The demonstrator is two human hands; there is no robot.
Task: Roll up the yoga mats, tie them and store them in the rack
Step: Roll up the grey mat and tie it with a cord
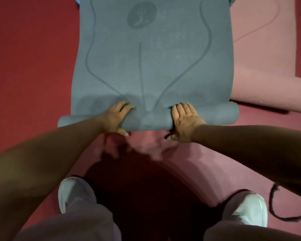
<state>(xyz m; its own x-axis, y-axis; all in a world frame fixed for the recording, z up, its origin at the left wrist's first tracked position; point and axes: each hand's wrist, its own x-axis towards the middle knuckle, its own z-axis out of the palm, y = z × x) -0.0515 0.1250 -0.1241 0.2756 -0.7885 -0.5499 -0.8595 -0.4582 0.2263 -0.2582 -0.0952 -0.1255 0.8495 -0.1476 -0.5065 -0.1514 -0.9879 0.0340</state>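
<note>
Two bare hands on a grey mat (151,58), matte and faintly speckled, printed with darker curved lines and a round emblem. Lies flat on the red floor (24,58), near end wound into a smooth, tight roll (149,120) across the full width. Left hand (114,119) left of the roll's middle, fingers curled over the top, thumb on the near side. Right hand (184,122) right of middle, fingers together and curved over the roll, thumb tucked beneath. Pink mat (261,58) along the grey mat's right edge. Thin black cord (271,202) beside the right white shoe (248,207).
</note>
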